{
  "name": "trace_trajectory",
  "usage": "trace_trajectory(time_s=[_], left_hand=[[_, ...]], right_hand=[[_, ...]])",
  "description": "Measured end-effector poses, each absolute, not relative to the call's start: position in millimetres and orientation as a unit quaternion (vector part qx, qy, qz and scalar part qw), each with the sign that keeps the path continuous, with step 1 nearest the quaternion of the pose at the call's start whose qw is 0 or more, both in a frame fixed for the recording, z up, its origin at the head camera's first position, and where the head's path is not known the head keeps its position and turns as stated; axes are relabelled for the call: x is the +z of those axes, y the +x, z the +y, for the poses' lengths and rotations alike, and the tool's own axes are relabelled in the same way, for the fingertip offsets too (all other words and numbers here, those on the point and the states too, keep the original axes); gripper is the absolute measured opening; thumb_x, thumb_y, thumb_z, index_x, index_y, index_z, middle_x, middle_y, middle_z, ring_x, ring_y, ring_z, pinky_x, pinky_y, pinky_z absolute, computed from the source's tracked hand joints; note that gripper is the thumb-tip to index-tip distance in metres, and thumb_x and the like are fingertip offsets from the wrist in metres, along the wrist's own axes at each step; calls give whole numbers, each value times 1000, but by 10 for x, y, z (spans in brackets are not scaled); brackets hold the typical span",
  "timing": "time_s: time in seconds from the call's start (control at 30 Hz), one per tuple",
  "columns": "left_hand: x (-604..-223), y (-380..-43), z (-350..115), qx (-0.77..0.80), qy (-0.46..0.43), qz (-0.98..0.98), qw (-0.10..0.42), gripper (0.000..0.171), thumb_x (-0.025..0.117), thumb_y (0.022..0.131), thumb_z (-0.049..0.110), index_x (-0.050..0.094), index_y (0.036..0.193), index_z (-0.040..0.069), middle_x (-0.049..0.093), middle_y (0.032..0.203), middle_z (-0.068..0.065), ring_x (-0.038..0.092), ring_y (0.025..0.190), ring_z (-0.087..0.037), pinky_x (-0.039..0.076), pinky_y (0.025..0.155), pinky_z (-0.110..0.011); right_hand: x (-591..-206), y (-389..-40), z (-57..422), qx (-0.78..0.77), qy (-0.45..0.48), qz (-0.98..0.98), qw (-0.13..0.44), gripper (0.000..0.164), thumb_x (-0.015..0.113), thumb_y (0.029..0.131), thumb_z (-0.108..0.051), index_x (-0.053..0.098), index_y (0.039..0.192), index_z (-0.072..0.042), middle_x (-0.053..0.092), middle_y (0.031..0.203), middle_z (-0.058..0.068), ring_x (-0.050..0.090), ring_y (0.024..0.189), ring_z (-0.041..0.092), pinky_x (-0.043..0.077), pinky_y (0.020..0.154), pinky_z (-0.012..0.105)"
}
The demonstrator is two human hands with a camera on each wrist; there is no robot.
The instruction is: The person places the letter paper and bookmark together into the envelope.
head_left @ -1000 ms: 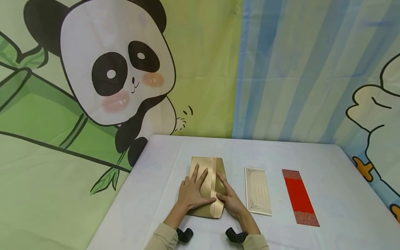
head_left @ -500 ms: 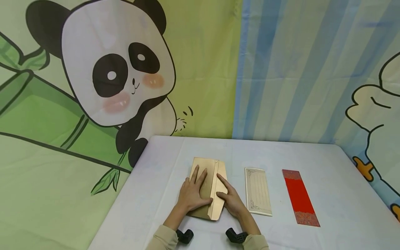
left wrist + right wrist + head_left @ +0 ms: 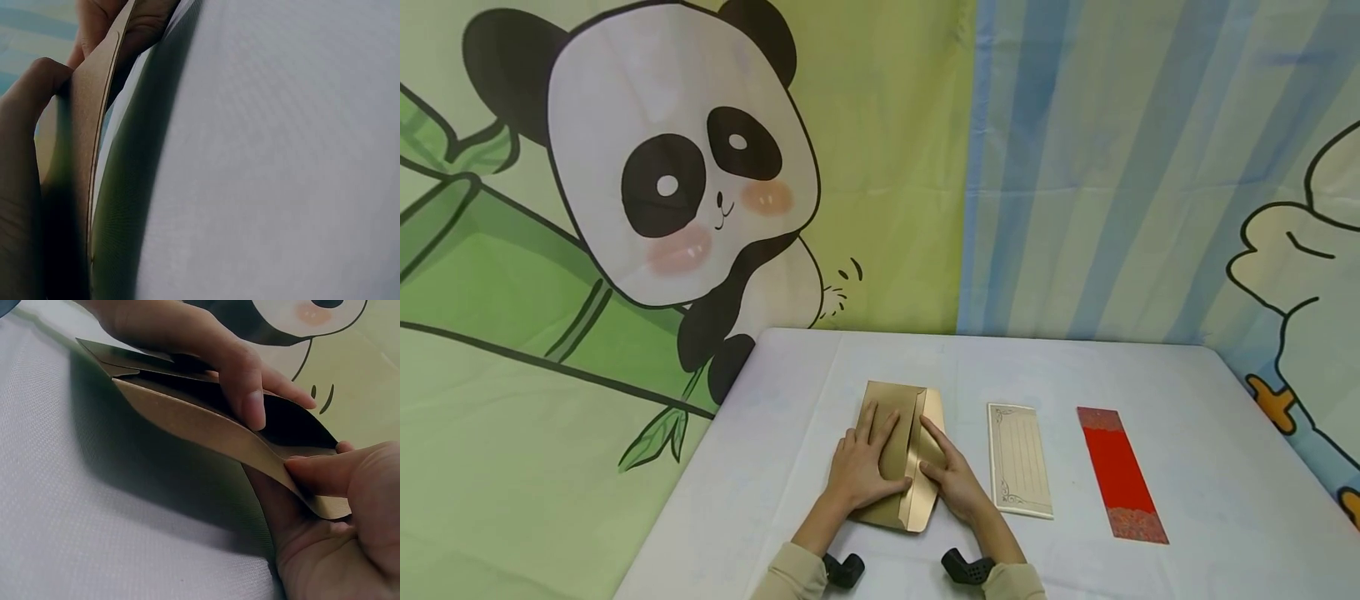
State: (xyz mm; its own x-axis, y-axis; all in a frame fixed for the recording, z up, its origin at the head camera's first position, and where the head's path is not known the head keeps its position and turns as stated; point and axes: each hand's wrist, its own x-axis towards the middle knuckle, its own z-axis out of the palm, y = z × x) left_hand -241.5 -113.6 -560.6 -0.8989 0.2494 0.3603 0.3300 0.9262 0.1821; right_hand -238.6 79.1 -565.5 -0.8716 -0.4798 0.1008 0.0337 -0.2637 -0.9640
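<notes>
A gold paper envelope (image 3: 891, 450) lies under both hands near the front of the table. Its long right side gapes, and a dark gap shows inside in the right wrist view. The left hand (image 3: 859, 467) rests spread on the envelope's face, fingers straight, with the thumb (image 3: 252, 406) at the mouth. On the right, the right hand (image 3: 958, 479) pinches the envelope's flap (image 3: 181, 422) between a thumb on top and fingers beneath. In the left wrist view the envelope's edge (image 3: 94, 119) stands raised off the white cloth.
A cream card (image 3: 1019, 458) with ruled lines and corner ornaments lies right of the hands. Farther right is a red strip (image 3: 1122, 475) with patterned ends. White cloth covers the table (image 3: 1195, 417). A printed panda curtain (image 3: 685, 167) hangs behind.
The envelope's right side has tilted up and its mouth has parted, showing a dark gap. The envelope has shifted slightly toward the right and front. Both hands stay nearly in place.
</notes>
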Motion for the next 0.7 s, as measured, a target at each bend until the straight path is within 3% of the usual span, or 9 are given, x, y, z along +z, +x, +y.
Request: trace_trajectory(time_s=[0.3, 0.47, 0.7], left_hand=[[-5580, -2391, -1089, -101, -117, -971, 181, 108, 34, 51, 91, 12, 143, 38, 6, 151, -4, 47, 90, -25, 36, 66, -38], [-5581, -2379, -1072, -96, -105, -974, 178, 110, 34, 49, 92, 12, 143, 38, 2, 152, -2, 46, 92, -25, 36, 66, -38], [-5609, -2381, -1098, -111, -124, -966, 198, 103, 39, 56, 86, 17, 143, 35, 6, 151, -6, 45, 85, -25, 37, 68, -37]], right_hand=[[-5717, -2396, 777, -759, -186, 607, 148, 69, 45, 88, 2, 21, 142, -33, 9, 148, -4, 36, 123, 30, 45, 86, 38], [-5718, -2388, 776, -752, -191, 615, 140, 69, 45, 87, 3, 21, 142, -31, 10, 148, -5, 34, 125, 30, 44, 87, 36], [-5720, -2389, 777, -741, -193, 630, 129, 69, 48, 86, 1, 22, 142, -31, 11, 148, -6, 29, 127, 28, 43, 88, 32]])
